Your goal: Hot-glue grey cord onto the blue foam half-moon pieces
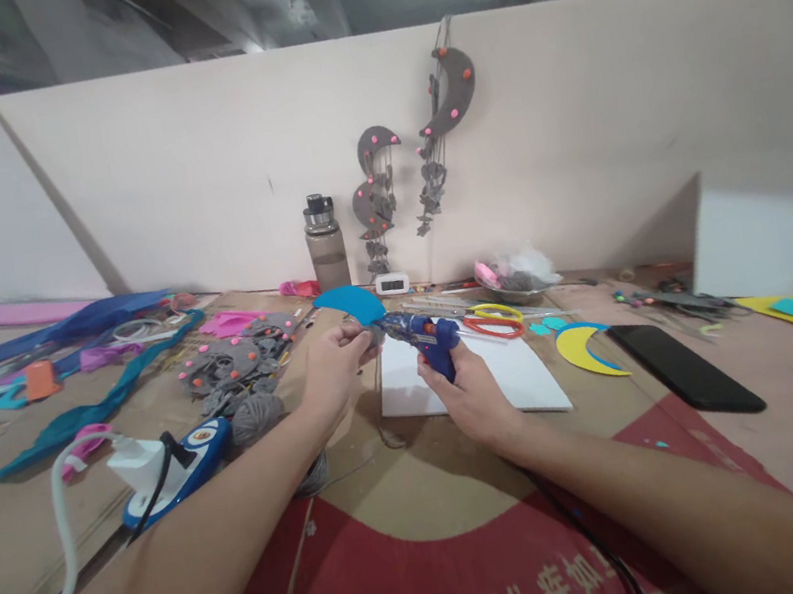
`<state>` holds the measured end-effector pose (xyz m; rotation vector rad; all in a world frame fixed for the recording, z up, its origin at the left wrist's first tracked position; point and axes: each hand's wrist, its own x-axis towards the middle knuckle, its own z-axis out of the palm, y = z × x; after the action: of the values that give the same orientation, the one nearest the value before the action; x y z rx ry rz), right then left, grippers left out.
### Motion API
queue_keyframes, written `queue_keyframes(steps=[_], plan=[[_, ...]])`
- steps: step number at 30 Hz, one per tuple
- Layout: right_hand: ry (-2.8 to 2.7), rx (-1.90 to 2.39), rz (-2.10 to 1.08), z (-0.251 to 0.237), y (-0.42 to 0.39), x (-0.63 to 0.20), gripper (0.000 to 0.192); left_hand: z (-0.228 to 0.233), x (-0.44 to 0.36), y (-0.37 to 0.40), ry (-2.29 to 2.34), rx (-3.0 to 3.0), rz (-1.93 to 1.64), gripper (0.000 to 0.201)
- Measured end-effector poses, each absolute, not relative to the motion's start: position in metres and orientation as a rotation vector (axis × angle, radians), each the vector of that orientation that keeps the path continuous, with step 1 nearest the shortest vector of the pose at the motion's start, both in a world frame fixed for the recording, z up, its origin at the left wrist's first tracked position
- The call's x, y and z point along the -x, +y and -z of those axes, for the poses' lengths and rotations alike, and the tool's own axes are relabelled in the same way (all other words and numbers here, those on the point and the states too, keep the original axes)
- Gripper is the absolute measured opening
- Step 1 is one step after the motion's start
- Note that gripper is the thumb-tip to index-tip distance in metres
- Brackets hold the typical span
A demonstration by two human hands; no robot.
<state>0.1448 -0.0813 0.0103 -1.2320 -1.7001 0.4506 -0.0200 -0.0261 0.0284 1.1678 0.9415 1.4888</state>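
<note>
My left hand (335,360) pinches a blue fan-shaped felt piece (350,304) and holds it up above the table. My right hand (467,393) grips a blue hot glue gun (428,337). Its nozzle points left and meets the lower edge of the felt piece, beside my left fingertips. Under both hands lies a white sheet (508,375) on the cardboard-covered table (412,482). The gun's black cord (598,547) runs back along my right forearm.
Grey felt cut-outs with pink dots (240,359) and a grey yarn ball (256,417) lie left. A power strip (167,467) sits near my left forearm. Scissors (493,319), a yellow-blue crescent (581,347), a black phone (686,367), a bottle (326,243) and hanging moon ornaments (444,101) stand behind.
</note>
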Motion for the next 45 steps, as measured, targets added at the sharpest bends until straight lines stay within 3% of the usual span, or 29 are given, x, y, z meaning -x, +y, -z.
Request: queue_keyframes(steps=[45], plan=[[-1.713, 1.243, -0.441, -0.0103, -0.0840, -0.1439, 0.024, -0.0282, 0.0212, -0.0247, 0.914, -1.155, -1.499, 0.018]])
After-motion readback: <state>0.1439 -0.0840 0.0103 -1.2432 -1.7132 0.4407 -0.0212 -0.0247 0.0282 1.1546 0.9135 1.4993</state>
